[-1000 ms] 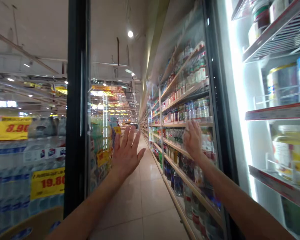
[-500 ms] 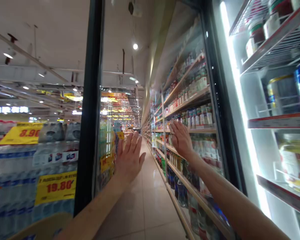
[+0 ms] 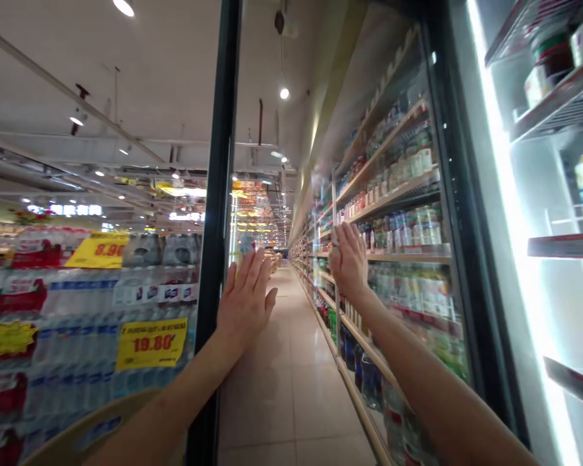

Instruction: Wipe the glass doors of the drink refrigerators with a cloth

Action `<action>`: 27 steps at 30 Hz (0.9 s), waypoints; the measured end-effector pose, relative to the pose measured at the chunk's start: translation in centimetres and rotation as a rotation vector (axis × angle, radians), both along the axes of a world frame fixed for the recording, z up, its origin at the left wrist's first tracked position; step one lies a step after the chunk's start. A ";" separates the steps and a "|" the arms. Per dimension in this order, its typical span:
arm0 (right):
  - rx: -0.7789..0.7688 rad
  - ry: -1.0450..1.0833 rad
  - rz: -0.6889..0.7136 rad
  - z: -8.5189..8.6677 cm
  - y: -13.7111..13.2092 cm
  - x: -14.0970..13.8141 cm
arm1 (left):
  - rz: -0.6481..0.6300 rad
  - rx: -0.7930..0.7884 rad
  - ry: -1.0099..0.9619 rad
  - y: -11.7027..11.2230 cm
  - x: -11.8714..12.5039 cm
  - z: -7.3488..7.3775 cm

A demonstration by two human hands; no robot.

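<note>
A tall glass door in a black frame fills the middle of the view, swung out from a lit cooler. My left hand lies with its fingers stretched up the pane, close to the frame's left upright. Farther right, my right hand is raised to the same glass, its fingers extended and slightly bent. A pale patch shows at its fingertips, perhaps a reflection; I cannot make it out. Neither hand visibly holds anything. Shelves of bottles appear in the glass behind the right hand.
At right is the cooler's interior, with wire shelves, a bright light strip and jars. Stacked bottle packs with yellow price signs stand at left. A curved tan object is low at left.
The view has turned left, so the door and cooler sit farther right and more bottle packs show. Against the door, my left hand is nearer the left upright, and my right hand has shifted left.
</note>
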State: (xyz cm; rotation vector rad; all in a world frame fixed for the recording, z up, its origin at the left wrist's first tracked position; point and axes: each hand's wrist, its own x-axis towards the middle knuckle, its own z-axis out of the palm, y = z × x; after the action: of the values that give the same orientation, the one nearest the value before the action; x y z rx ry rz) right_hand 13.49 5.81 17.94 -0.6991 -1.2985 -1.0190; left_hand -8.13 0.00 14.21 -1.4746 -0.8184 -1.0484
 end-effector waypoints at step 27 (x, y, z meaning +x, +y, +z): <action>-0.001 -0.515 0.080 -10.5 -3.3 -14.3 | 0.064 -0.020 -0.091 -4.1 -7.7 -4.5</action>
State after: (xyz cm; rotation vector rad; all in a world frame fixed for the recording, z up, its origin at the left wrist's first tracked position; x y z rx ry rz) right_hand -0.78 2.51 7.41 -0.3882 -1.7540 -1.1765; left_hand -15.86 -4.13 9.70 -1.4170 -0.9373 -1.0679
